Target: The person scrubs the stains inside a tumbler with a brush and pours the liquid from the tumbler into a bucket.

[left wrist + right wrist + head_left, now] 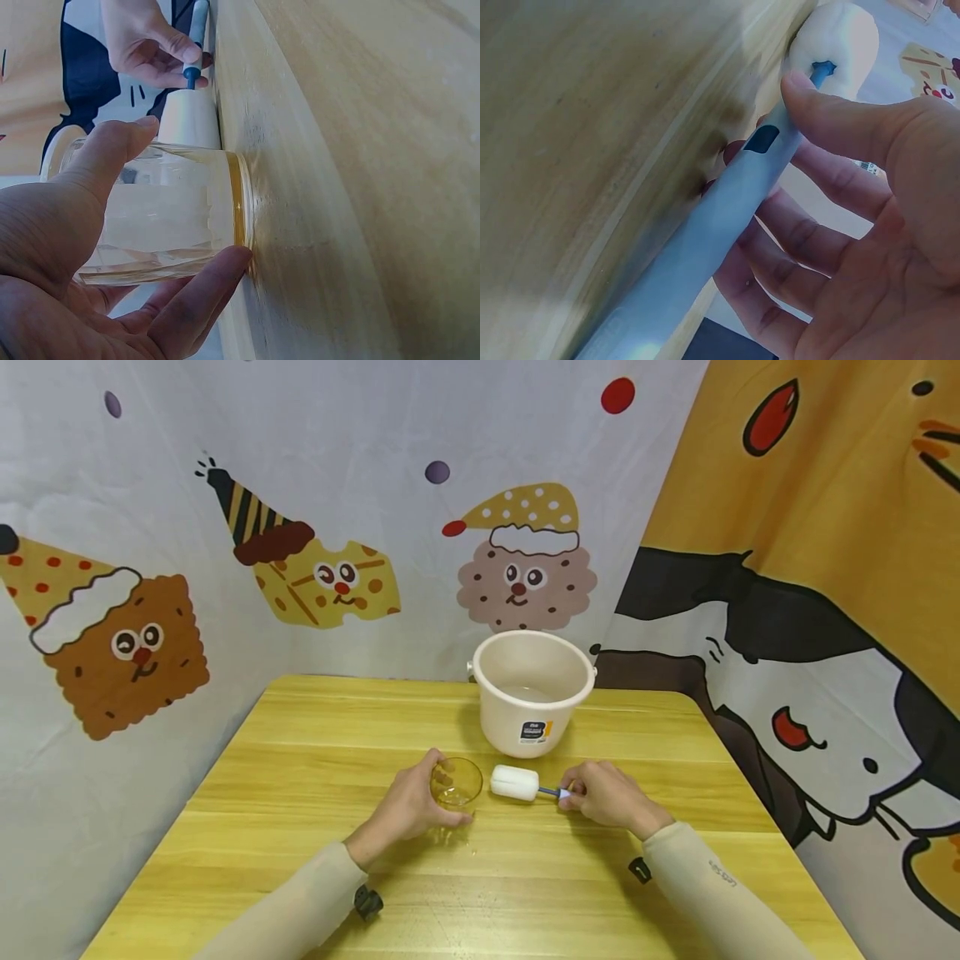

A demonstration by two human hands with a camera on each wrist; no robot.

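My left hand (405,804) holds a clear amber drinking glass (463,777) around its sides, thumb nearest me and fingers on the far side. The left wrist view shows the glass (169,214) with its base at the wooden tabletop. To its right lies a cup brush with a white sponge head (514,782), the head pointing toward the glass. My right hand (611,797) pinches the brush by its pale blue handle (720,214) near the neck, thumb on top. In the right wrist view the other fingers curve beneath the handle.
A cream bucket (517,718) with a label stands behind the brush, towards the back of the wooden table (322,727). A few small drops lie on the tabletop in front of the glass. A cartoon-printed curtain (360,460) hangs behind and beside the table.
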